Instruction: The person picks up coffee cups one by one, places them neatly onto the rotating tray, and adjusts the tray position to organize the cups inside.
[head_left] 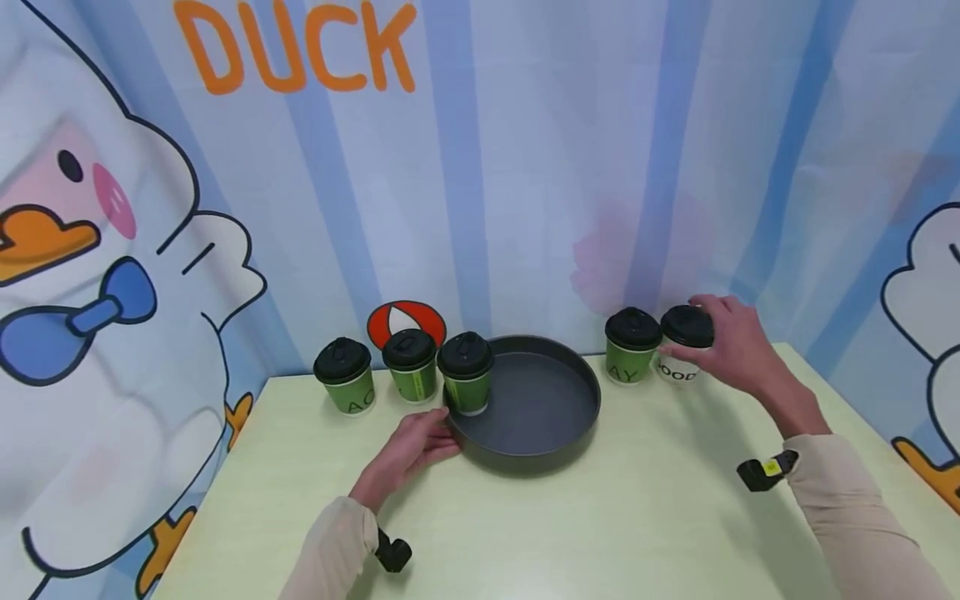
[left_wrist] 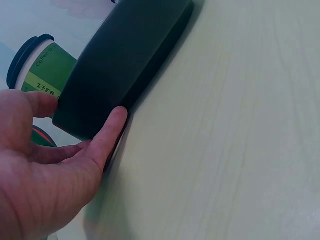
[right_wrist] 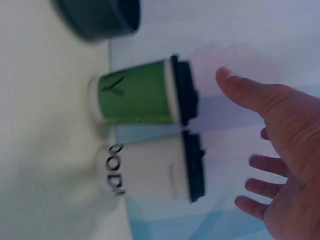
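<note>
1. The left hand (head_left: 417, 442) grips the left edge of the dark pan (head_left: 540, 408), its thumb up at the rim and its other fingers low along the outside of the wall.
2. The right hand (head_left: 731, 346) holds nothing; its thumb and fingers are spread well apart. In the right wrist view a gap separates it from the black lid (right_wrist: 195, 167) of the white cup (head_left: 678, 367), the cup it is nearest to in the head view.
3. The pan sits near the back of the pale table (head_left: 637, 517), between 2 groups of cups.
4. Inside the pan, close to the left hand, 1 green cup (head_left: 468, 392) stands upright by the left wall.
5. Right of the pan, 1 green cup marked "AY" (head_left: 630, 362) stands upright just beside the white cup, whose visible letters read "OOD".
6. Left of the pan, 2 more green cups (head_left: 352, 393) stand upright on the table, near each other.
7. All 5 cups wear black lids.
8. Beige sleeves (head_left: 847, 500) cover both forearms, with 1 small black device (head_left: 393, 552) at each wrist.
9. Behind the table hangs a blue striped backdrop (head_left: 525, 167) with orange "DUCK" lettering (head_left: 330, 50) and a large white duck (head_left: 135, 400) at the left.
</note>
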